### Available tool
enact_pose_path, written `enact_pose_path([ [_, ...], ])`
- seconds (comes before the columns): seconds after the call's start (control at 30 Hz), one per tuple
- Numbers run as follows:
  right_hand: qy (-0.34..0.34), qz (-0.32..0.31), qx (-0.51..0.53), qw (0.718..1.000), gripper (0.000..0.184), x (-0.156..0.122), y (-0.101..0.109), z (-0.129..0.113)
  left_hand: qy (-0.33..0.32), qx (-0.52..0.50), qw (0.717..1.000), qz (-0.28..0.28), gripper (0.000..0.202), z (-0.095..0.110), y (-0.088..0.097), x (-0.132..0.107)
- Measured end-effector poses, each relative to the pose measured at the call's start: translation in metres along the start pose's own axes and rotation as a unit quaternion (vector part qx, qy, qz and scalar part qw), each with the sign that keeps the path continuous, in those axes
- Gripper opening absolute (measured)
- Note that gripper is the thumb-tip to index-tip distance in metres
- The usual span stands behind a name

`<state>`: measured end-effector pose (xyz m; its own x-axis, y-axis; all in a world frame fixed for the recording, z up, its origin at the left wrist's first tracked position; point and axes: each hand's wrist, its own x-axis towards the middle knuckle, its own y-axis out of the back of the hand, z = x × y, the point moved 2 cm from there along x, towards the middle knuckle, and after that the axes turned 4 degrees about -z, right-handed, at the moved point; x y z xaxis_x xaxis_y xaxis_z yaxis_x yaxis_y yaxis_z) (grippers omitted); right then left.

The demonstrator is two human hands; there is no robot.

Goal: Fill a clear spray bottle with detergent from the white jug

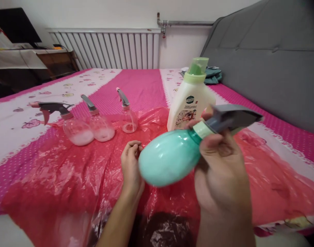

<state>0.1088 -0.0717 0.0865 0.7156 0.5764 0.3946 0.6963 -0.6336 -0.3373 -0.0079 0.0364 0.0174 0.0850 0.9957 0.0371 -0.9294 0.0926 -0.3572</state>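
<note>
One green spray bottle, pale contents, grey trigger head, tilted with its base to the left, held off the bed; right hand gripping it about the neck. Left hand, fingers curled, just beside the base; whether it touches cannot be told. Three clear spray bottles with grey and pink heads, on a red plastic sheet: the left bottle and the middle bottle close together, whitish foam inside; the third bottle set apart to their right. One white detergent bottle, green cap, behind the held bottle. At the back, one radiator; at right, one grey headboard.
</note>
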Motion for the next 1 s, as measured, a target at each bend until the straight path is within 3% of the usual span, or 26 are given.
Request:
enact_pose_path([
  [0.1, -0.001, 0.034, -0.085, 0.996, 0.022, 0.0, 0.008, 0.005, 0.012, -0.05, 0.999, 0.009, 0.018, -0.001, -0.001, -0.001],
  [0.23, -0.082, -0.043, 0.006, 0.996, 0.028, 0.001, 0.017, 0.009, 0.027, -0.072, 0.997, 0.008, 0.02, -0.002, -0.001, -0.001],
  [0.3, -0.057, -0.024, 0.023, 0.998, 0.029, 0.002, 0.019, 0.006, 0.038, -0.071, 0.997, -0.001, 0.021, -0.002, -0.002, -0.001],
  [0.37, -0.026, 0.007, -0.042, 0.999, 0.027, 0.003, 0.018, 0.003, 0.036, -0.07, 0.997, 0.001, 0.021, -0.003, -0.003, -0.001],
  [0.43, -0.031, 0.0, -0.109, 0.994, 0.024, 0.003, 0.016, 0.003, 0.026, -0.071, 0.997, 0.011, 0.021, -0.002, -0.003, -0.001],
  [0.53, -0.066, -0.018, -0.047, 0.997, 0.027, 0.004, 0.014, 0.003, 0.029, -0.071, 0.997, 0.009, 0.021, -0.003, -0.003, -0.001],
  [0.6, -0.041, 0.033, 0.002, 0.999, 0.028, 0.005, 0.017, 0.001, 0.037, -0.068, 0.997, 0.002, 0.02, -0.003, -0.003, -0.002],
  [0.67, 0.0, 0.079, -0.039, 0.996, 0.025, 0.005, 0.021, -0.001, 0.035, -0.064, 0.997, 0.001, 0.019, -0.002, -0.003, -0.002],
  [0.77, -0.012, 0.034, -0.141, 0.989, 0.021, 0.005, 0.026, 0.0, 0.024, -0.063, 0.998, 0.009, 0.018, -0.001, -0.002, -0.002],
  [0.87, -0.049, -0.003, -0.097, 0.994, 0.023, 0.003, 0.029, -0.001, 0.025, -0.062, 0.998, 0.008, 0.018, -0.001, -0.002, -0.002],
  [0.93, -0.02, 0.023, -0.058, 0.998, 0.023, 0.003, 0.028, -0.005, 0.026, -0.058, 0.998, 0.001, 0.018, -0.002, -0.002, -0.002],
  [1.0, 0.04, 0.073, -0.089, 0.993, 0.019, 0.002, 0.027, -0.01, 0.026, -0.055, 0.998, -0.002, 0.018, -0.002, -0.002, -0.003],
])
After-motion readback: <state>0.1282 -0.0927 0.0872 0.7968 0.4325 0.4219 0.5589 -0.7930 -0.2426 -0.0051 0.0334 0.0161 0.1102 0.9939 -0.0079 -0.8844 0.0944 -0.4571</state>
